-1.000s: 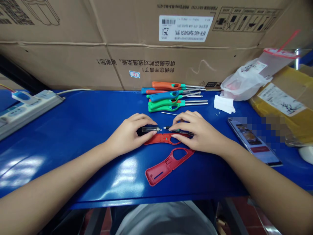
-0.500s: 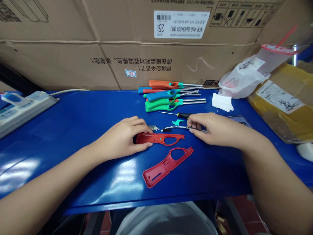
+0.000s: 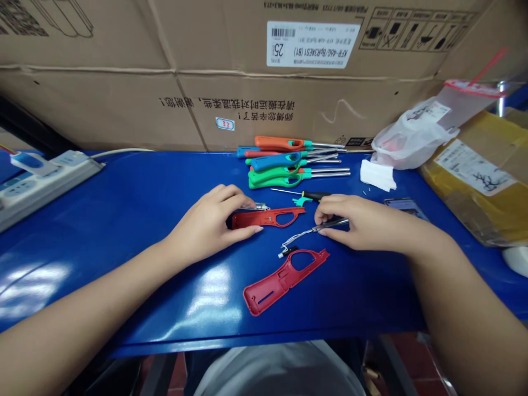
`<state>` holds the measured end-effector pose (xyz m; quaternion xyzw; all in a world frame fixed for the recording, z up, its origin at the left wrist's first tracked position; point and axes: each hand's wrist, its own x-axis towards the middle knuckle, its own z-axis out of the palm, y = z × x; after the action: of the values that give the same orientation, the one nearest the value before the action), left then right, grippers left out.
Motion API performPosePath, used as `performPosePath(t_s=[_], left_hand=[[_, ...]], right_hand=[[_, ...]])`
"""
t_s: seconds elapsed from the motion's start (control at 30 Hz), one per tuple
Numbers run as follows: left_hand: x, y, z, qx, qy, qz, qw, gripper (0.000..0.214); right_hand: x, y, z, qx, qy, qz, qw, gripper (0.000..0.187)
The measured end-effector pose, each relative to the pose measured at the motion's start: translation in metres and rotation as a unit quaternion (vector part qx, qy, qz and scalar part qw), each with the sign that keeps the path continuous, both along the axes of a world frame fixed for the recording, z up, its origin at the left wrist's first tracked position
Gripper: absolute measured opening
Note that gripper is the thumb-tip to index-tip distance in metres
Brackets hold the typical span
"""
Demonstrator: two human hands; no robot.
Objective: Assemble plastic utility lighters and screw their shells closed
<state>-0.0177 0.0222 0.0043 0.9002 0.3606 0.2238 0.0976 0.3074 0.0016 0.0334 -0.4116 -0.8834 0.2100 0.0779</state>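
The right hand (image 3: 355, 224) grip, pinched on the metal tube (image 3: 335, 223), has drawn it and its wires (image 3: 297, 238) clear of the red shell (image 3: 268, 218), toward the worktop's (image 3: 144, 209) front edge. The left hand (image 3: 212, 224) grip clamps that shell mid-worktop.

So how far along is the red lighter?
Done: the red lighter is split open, and one loose red half lies near the table edge. In hand: the left hand holds the other red half flat, and the right hand pinches the metal tube with its wires. Left: tube, teal trigger and loose half all sit outside that shell.
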Motion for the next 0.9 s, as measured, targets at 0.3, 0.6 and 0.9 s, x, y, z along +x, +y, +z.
performPosePath(t_s=[0.3, 0.6, 0.9], left_hand=[[0.018, -0.045, 0.016, -0.018, 0.094, -0.191, 0.977, 0.048], [0.012, -0.034, 0.017, -0.016, 0.122, -0.162, 0.979, 0.018], [0.004, -0.022, 0.017, 0.006, 0.123, -0.127, 0.984, 0.021]], right_hand=[[-0.017, 0.012, -0.023, 0.187, 0.025, -0.047, 0.981, 0.033], [-0.018, 0.016, -0.03, 0.229, 0.031, -0.059, 0.971, 0.017], [-0.017, 0.004, -0.009, 0.211, 0.093, -0.044, 0.972, 0.012]])
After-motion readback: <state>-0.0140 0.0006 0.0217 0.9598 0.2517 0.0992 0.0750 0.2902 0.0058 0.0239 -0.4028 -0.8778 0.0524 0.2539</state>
